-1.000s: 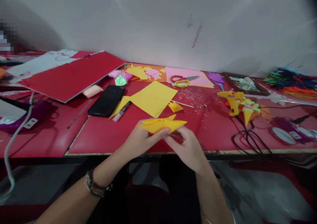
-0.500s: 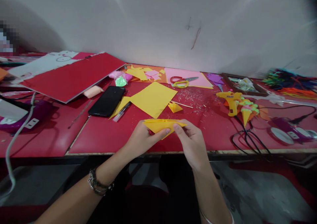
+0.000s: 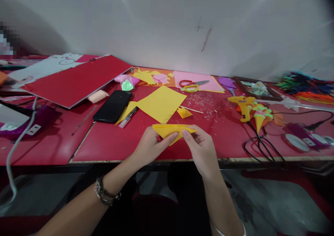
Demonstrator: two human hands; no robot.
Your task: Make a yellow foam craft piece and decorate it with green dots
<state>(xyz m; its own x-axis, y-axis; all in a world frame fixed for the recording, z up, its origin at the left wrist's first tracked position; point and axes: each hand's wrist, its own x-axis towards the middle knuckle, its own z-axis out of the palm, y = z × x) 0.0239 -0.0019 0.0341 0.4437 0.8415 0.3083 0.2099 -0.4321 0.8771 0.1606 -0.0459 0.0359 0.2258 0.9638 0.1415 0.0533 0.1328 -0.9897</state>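
Between my two hands is a folded yellow paper (image 3: 169, 129), triangular with its long edge uppermost, held just above the front of the red table. My left hand (image 3: 151, 145) pinches its left side, thumb lying across the front. The thumb of my right hand (image 3: 202, 147) presses on the right part, and the fingers curl behind it. Just beyond lies a flat yellow sheet (image 3: 163, 104). A small folded yellow piece (image 3: 184, 113) and a thin white stick (image 3: 193, 110) rest beside that sheet.
Left of the sheet are a black phone (image 3: 112, 106) and a pen (image 3: 128, 117). Scissors (image 3: 193, 86) lie on pink paper at the back. A yellow glue gun (image 3: 243, 105) stands right, near paper cones (image 3: 259, 118) and black cables. A red board (image 3: 78, 79) leans at left.
Both hands keep their pinch on the folded yellow paper, with only a slight shift of the thumbs. Everything else on the table stays put.
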